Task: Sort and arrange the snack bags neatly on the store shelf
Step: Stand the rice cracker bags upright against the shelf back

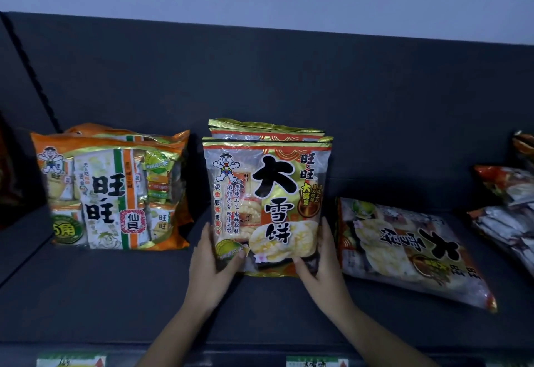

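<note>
A gold-and-red rice cracker bag (267, 193) stands upright in the middle of the dark shelf (115, 294), with more of the same kind stacked upright behind it. My left hand (212, 262) grips its lower left corner and my right hand (320, 265) grips its lower right corner. A matching bag (404, 248) lies flat and upside down just to the right. At the left, orange senbei bags (112, 190) stand upright in a row.
More snack bags (508, 199) lie piled at the far right edge. Price labels (316, 362) run along the shelf's front lip. Bare shelf floor lies in front of the bags. A dark back panel (260, 77) closes the rear.
</note>
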The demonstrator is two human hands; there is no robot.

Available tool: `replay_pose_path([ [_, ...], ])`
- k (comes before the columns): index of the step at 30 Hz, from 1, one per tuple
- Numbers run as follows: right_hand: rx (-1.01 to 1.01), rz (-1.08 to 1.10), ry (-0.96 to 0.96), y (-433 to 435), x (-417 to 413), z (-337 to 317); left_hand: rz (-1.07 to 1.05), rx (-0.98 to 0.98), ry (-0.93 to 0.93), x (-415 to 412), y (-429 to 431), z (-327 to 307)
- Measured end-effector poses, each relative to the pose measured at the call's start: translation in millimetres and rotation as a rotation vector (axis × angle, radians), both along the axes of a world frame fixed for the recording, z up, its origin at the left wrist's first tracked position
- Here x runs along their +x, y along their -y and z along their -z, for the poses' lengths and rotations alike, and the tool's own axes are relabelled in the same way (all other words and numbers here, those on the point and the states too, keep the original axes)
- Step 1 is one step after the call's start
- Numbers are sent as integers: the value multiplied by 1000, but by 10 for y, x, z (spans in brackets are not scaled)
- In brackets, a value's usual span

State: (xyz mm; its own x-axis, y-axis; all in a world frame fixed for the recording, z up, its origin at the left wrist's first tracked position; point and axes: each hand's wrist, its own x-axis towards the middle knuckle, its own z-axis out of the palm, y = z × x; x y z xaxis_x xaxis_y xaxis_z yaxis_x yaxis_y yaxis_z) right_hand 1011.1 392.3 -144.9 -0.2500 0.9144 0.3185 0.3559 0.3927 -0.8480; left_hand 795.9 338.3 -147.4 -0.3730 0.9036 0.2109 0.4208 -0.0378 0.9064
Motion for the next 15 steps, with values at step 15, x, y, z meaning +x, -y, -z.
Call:
replay_pose_path([
  [15,-276,179,-461,-623,-166,-1643,-103,122,430,-48,-569,-1539],
])
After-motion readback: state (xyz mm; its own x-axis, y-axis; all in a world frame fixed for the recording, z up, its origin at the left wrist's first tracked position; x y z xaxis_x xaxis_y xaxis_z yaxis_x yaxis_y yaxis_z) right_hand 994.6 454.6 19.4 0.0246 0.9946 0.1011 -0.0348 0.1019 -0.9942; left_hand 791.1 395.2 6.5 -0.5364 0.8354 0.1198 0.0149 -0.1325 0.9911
